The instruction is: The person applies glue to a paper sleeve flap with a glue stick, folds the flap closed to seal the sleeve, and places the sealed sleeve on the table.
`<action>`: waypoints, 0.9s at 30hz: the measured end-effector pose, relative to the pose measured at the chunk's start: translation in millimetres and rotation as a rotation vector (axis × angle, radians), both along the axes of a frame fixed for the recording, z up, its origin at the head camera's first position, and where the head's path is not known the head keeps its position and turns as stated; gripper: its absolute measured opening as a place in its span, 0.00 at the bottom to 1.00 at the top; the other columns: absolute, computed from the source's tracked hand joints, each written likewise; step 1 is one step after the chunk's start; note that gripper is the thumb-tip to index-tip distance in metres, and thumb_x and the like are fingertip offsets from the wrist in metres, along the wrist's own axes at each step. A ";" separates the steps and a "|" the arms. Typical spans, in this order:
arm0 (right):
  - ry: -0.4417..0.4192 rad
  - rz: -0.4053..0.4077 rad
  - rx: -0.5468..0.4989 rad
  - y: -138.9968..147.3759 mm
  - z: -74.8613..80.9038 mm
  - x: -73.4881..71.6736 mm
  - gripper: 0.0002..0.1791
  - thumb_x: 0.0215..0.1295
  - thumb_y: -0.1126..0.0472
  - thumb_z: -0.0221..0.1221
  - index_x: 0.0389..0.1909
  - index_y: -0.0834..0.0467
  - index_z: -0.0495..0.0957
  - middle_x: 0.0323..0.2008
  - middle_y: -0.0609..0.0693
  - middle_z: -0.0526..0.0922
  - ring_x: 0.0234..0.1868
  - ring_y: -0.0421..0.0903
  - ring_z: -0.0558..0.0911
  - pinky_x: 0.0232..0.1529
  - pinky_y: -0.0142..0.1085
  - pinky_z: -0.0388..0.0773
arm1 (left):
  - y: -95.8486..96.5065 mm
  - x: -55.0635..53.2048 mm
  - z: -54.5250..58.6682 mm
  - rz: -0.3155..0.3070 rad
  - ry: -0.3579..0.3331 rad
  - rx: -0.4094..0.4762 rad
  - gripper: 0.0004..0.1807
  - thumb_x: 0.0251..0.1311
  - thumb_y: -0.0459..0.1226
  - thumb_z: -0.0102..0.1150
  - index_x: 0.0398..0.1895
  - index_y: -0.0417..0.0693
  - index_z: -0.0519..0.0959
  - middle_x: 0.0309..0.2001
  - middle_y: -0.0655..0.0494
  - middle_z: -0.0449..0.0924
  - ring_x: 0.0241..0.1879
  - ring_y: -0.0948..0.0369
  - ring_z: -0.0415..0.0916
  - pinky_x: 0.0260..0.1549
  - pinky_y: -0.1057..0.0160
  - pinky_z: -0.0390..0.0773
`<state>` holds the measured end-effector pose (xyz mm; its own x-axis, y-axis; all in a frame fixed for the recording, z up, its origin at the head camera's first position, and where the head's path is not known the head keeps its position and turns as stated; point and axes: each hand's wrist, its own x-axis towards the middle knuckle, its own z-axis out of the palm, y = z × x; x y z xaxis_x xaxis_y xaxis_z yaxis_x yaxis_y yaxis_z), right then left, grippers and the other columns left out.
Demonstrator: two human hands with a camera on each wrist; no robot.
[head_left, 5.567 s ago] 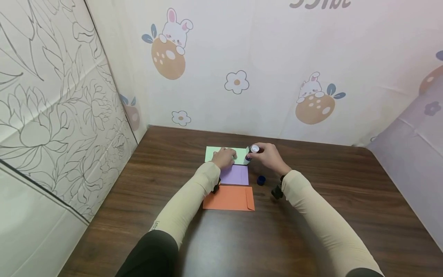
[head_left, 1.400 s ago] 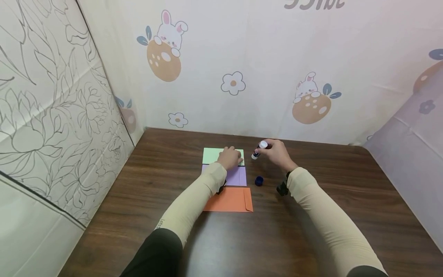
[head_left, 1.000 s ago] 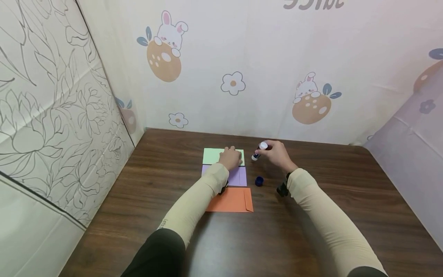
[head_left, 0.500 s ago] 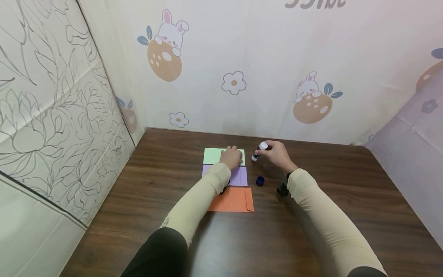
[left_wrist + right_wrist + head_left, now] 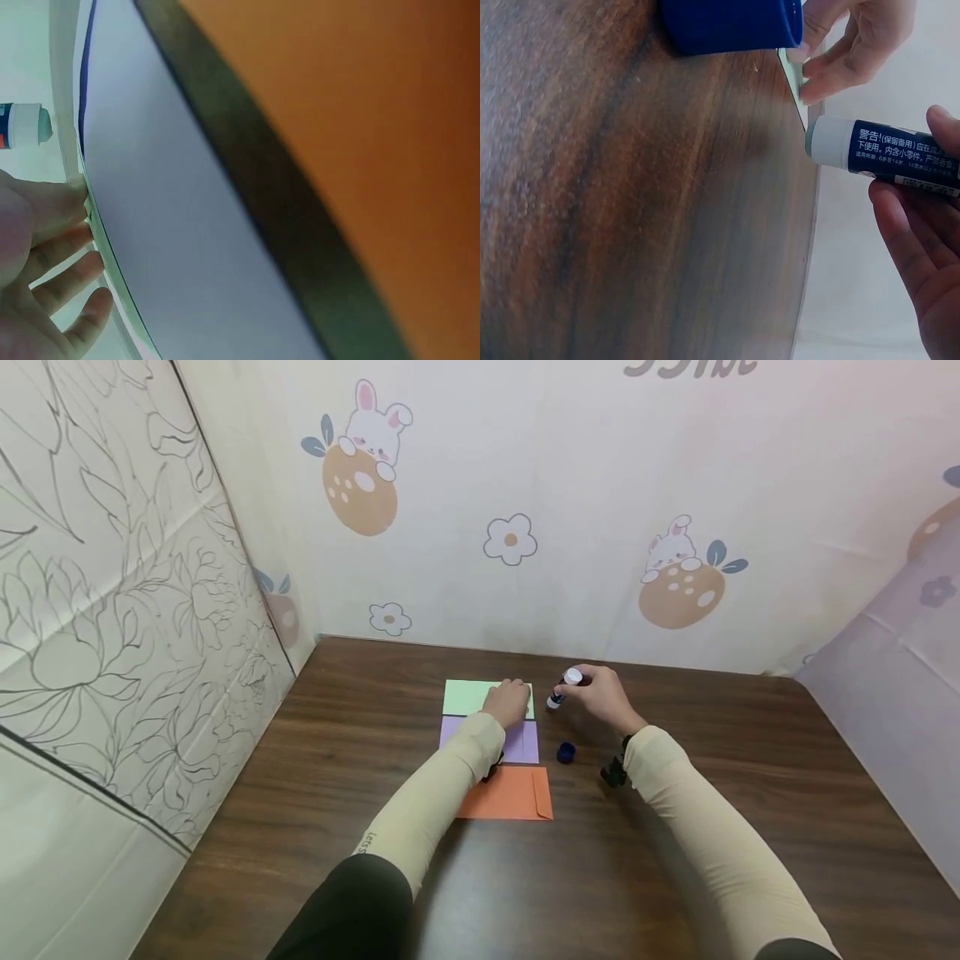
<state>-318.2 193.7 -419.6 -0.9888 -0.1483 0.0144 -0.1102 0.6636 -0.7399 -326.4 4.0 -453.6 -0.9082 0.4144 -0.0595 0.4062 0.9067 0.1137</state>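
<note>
A green envelope lies at the back, with its flap end to the right folded down. My left hand rests on that end, its fingers fairly straight in the left wrist view. Just to the right, my right hand holds an uncapped glue stick between thumb and fingers. The stick is tilted, its glue tip pointing down toward the table and apart from the envelope. Its blue cap stands on the table in front of the right hand. My left hand covers part of the green flap.
A purple envelope sits directly in front of the green one. Nearer lies an orange envelope, partly under the left forearm. All are on a dark wooden table, with a patterned wall covering behind.
The green flap, raised beside the glue stick at first, is now folded down. The glue stick has moved right, off the envelope. My left hand has shifted right along the flap.
</note>
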 end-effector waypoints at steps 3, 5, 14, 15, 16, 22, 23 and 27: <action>-0.002 0.002 0.003 0.1 -0.7 -0.1 0.17 0.59 0.52 0.68 0.42 0.60 0.82 0.43 0.57 0.84 0.41 0.49 0.78 0.40 0.36 0.74 | -1.0 -0.7 -1.3 -0.014 0.001 -0.005 0.11 0.68 0.42 0.55 0.48 0.54 0.83 0.53 0.57 0.80 0.53 0.57 0.76 0.46 0.55 0.80; 0.002 0.007 0.003 -0.5 -0.7 0.1 0.17 0.59 0.52 0.68 0.42 0.60 0.82 0.43 0.57 0.84 0.41 0.49 0.78 0.39 0.36 0.74 | -1.2 -1.2 -2.0 -0.014 -0.007 0.006 0.10 0.68 0.41 0.54 0.45 0.54 0.84 0.53 0.58 0.80 0.52 0.57 0.76 0.46 0.55 0.80; 0.012 0.007 -0.011 -4.2 0.6 -0.1 0.17 0.58 0.53 0.68 0.41 0.61 0.82 0.43 0.58 0.84 0.40 0.49 0.78 0.38 0.36 0.75 | -2.4 -4.1 -3.0 0.027 -0.070 0.083 0.08 0.66 0.41 0.56 0.45 0.53 0.82 0.47 0.56 0.85 0.54 0.57 0.76 0.47 0.52 0.79; 0.016 0.007 -0.011 -4.4 0.6 -0.5 0.17 0.58 0.53 0.68 0.41 0.60 0.82 0.43 0.58 0.85 0.40 0.49 0.79 0.38 0.36 0.75 | -2.6 -3.8 -1.7 0.029 -0.080 0.085 0.09 0.67 0.41 0.56 0.46 0.52 0.81 0.48 0.56 0.85 0.55 0.57 0.75 0.49 0.52 0.78; 0.017 0.006 -0.012 -4.3 0.6 -0.6 0.17 0.58 0.53 0.68 0.41 0.60 0.82 0.43 0.58 0.85 0.40 0.49 0.79 0.38 0.36 0.75 | -2.4 -3.2 -0.2 0.030 -0.090 0.090 0.10 0.67 0.41 0.56 0.48 0.52 0.80 0.49 0.55 0.84 0.57 0.56 0.74 0.50 0.51 0.77; 0.021 0.004 -0.014 -2.7 0.4 -0.7 0.17 0.58 0.52 0.68 0.41 0.60 0.82 0.43 0.58 0.85 0.40 0.49 0.79 0.39 0.36 0.75 | -1.3 0.6 5.8 0.045 -0.197 0.131 0.16 0.71 0.40 0.50 0.59 0.51 0.72 0.64 0.56 0.74 0.67 0.55 0.63 0.62 0.47 0.66; 0.020 0.004 -0.012 -2.3 0.5 -0.6 0.17 0.58 0.52 0.68 0.41 0.60 0.82 0.43 0.58 0.85 0.41 0.49 0.79 0.39 0.36 0.75 | -1.1 0.8 5.7 0.047 -0.212 0.136 0.16 0.72 0.40 0.49 0.60 0.51 0.71 0.66 0.55 0.72 0.68 0.55 0.61 0.63 0.47 0.64; 0.023 -0.002 -0.010 -0.4 0.7 -0.5 0.17 0.58 0.51 0.68 0.41 0.60 0.82 0.43 0.58 0.85 0.40 0.49 0.79 0.39 0.36 0.75 | -0.6 0.4 3.8 0.054 -0.233 0.139 0.19 0.73 0.41 0.47 0.65 0.52 0.67 0.69 0.56 0.68 0.70 0.55 0.58 0.66 0.47 0.61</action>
<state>-318.7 193.3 -418.9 -0.9885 -0.1459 0.0388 -0.1261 0.6566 -0.7436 -326.0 3.4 -449.8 -0.8976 0.3847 -0.2151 0.3063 0.8954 0.3233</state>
